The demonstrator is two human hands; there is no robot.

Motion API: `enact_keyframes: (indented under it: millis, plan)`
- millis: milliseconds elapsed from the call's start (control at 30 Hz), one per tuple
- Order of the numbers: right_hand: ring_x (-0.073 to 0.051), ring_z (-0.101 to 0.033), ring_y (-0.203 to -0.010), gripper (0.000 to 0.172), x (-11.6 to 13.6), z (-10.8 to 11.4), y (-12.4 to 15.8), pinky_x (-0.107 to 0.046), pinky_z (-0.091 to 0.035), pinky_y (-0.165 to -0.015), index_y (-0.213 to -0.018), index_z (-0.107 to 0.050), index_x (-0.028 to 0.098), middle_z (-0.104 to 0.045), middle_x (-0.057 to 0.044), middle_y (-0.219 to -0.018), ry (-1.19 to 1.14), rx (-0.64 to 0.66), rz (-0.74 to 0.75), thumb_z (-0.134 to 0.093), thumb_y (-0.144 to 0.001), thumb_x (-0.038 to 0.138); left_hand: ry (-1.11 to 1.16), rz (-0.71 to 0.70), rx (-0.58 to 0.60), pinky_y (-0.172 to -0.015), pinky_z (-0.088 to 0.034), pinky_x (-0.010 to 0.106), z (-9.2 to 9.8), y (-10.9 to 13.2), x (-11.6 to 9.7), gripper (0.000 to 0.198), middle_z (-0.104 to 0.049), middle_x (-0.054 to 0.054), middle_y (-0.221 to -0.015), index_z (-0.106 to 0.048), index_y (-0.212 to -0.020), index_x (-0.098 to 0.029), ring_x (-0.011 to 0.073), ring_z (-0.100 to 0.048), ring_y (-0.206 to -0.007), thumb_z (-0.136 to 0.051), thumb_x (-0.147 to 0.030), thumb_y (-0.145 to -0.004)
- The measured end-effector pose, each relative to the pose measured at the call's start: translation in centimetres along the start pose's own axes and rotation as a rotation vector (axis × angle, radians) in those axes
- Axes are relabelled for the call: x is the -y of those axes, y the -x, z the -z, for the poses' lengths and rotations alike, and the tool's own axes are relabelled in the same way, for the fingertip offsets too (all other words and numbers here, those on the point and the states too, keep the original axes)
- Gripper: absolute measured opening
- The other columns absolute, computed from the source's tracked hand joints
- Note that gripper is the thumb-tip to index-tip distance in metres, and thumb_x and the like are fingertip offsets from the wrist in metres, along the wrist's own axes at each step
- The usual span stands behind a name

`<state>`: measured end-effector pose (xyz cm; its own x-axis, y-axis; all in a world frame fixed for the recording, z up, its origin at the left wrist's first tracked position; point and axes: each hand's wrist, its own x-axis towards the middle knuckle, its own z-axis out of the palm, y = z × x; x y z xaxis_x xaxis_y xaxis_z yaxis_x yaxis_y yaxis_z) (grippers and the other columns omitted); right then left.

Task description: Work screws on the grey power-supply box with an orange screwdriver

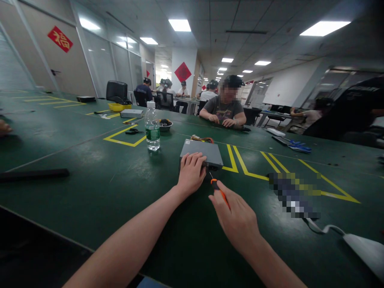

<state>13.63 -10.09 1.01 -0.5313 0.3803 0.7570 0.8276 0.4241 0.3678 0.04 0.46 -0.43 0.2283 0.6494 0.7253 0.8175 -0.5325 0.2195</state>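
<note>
A grey metal power supply unit (pixel 207 150) lies on the green table, with a bundle of coloured wires (pixel 202 139) at its far side. Across its near left part rests my left hand (pixel 192 170), fingers on the top and curled over the edge. My right hand (pixel 232 212) is wrapped round the orange and black handle of a screwdriver (pixel 214 183). The screwdriver's thin shaft points up and left at the unit's near side. Whether the tip touches a screw there I cannot tell.
Left of the unit stands a water bottle (pixel 153 128), with a metal bowl (pixel 165 125) behind it. A black bar (pixel 34 175) lies at the left. A blurred dark object (pixel 294 196) and a white strap lie right. Opposite sits a person (pixel 225 106); blue-handled pliers (pixel 297 146) lie far right.
</note>
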Motion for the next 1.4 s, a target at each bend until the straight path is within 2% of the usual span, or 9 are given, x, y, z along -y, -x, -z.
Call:
enact_keyframes:
  millis: [100, 267, 367, 467, 667, 833, 1033, 1233, 1400]
  plan:
    - [-0.018, -0.062, -0.079, 0.019, -0.42, 0.20, 0.11, -0.029, -0.052, -0.069, -0.097, -0.050, 0.011, -0.063, -0.013, -0.091, 0.007, -0.027, -0.088, -0.052, -0.084, 0.024, -0.004, 0.008, 0.005, -0.106, -0.021, 0.039, -0.03, 0.00, 0.00, 0.029, -0.052, 0.002, -0.122, -0.048, -0.112, -0.024, 0.0177, -0.040, -0.119, -0.045, -0.024, -0.083]
    - [-0.025, -0.051, -0.110, 0.021, -0.21, 0.36, 0.27, -0.039, -0.047, -0.085, -0.104, -0.048, 0.011, -0.053, -0.020, -0.116, -0.077, 0.047, -0.025, -0.045, -0.083, 0.012, -0.014, 0.017, 0.009, -0.106, -0.021, 0.040, -0.06, -0.03, -0.08, 0.028, -0.052, 0.002, -0.123, -0.048, -0.111, -0.024, 0.0180, -0.039, -0.119, -0.046, -0.024, -0.083]
    - [-0.019, -0.060, -0.094, 0.015, -0.17, 0.19, 0.10, -0.030, -0.050, -0.075, -0.099, -0.050, 0.014, -0.060, -0.016, -0.106, -0.048, 0.025, 0.023, -0.048, -0.084, 0.014, -0.013, 0.018, 0.007, -0.107, -0.021, 0.039, -0.10, -0.04, -0.08, 0.027, -0.052, 0.001, -0.122, -0.048, -0.111, -0.024, 0.0177, -0.039, -0.119, -0.046, -0.026, -0.084]
    - [-0.017, -0.063, -0.078, 0.015, -0.26, 0.09, -0.01, -0.026, -0.051, -0.066, -0.094, -0.050, 0.013, -0.063, -0.014, -0.096, -0.027, -0.023, -0.061, -0.051, -0.084, 0.024, -0.014, 0.020, 0.006, -0.107, -0.021, 0.039, -0.20, -0.05, -0.05, 0.027, -0.052, 0.001, -0.122, -0.048, -0.111, -0.024, 0.0175, -0.039, -0.119, -0.046, -0.026, -0.084]
    - [-0.023, -0.054, -0.106, 0.015, 0.15, -0.05, 0.28, -0.034, -0.049, -0.080, -0.100, -0.047, 0.012, -0.054, -0.020, -0.115, -0.103, 0.040, -0.036, -0.044, -0.085, 0.012, -0.019, 0.033, 0.003, -0.106, -0.021, 0.039, -0.34, -0.07, -0.08, 0.028, -0.053, 0.001, -0.122, -0.048, -0.111, -0.025, 0.0175, -0.040, -0.119, -0.047, -0.025, -0.083]
    - [-0.017, -0.062, -0.085, 0.011, 0.04, -0.11, 0.22, -0.026, -0.051, -0.069, -0.093, -0.049, 0.014, -0.062, -0.014, -0.101, -0.043, 0.014, -0.056, -0.048, -0.086, 0.023, -0.017, 0.035, 0.004, -0.107, -0.020, 0.038, -0.28, -0.10, -0.16, 0.027, -0.053, 0.000, -0.122, -0.048, -0.111, -0.025, 0.0171, -0.040, -0.119, -0.046, -0.025, -0.084]
    - [-0.023, -0.054, -0.106, 0.015, 0.19, -0.17, 0.23, -0.035, -0.049, -0.082, -0.098, -0.047, 0.012, -0.055, -0.019, -0.112, -0.103, 0.041, -0.043, -0.047, -0.084, 0.011, -0.011, 0.040, -0.005, -0.107, -0.020, 0.038, -0.33, -0.07, -0.17, 0.026, -0.053, 0.000, -0.122, -0.049, -0.110, -0.025, 0.0171, -0.040, -0.119, -0.045, -0.025, -0.084]
    - [-0.017, -0.063, -0.081, 0.017, -0.47, -0.06, 0.06, -0.027, -0.052, -0.069, -0.096, -0.049, 0.012, -0.064, -0.013, -0.094, -0.028, -0.051, -0.096, -0.055, -0.083, 0.022, -0.014, 0.039, -0.004, -0.107, -0.020, 0.038, -0.31, -0.09, -0.10, 0.025, -0.052, 0.001, -0.123, -0.049, -0.109, -0.025, 0.0171, -0.040, -0.119, -0.045, -0.026, -0.085]
    - [-0.022, -0.054, -0.106, 0.014, 0.39, -0.02, 0.20, -0.036, -0.049, -0.084, -0.096, -0.051, 0.015, -0.057, -0.016, -0.112, -0.102, 0.054, -0.021, -0.048, -0.084, 0.011, -0.010, 0.032, -0.012, -0.107, -0.020, 0.038, -0.35, -0.07, -0.08, 0.025, -0.053, 0.001, -0.121, -0.049, -0.109, -0.025, 0.0174, -0.040, -0.118, -0.046, -0.025, -0.084]
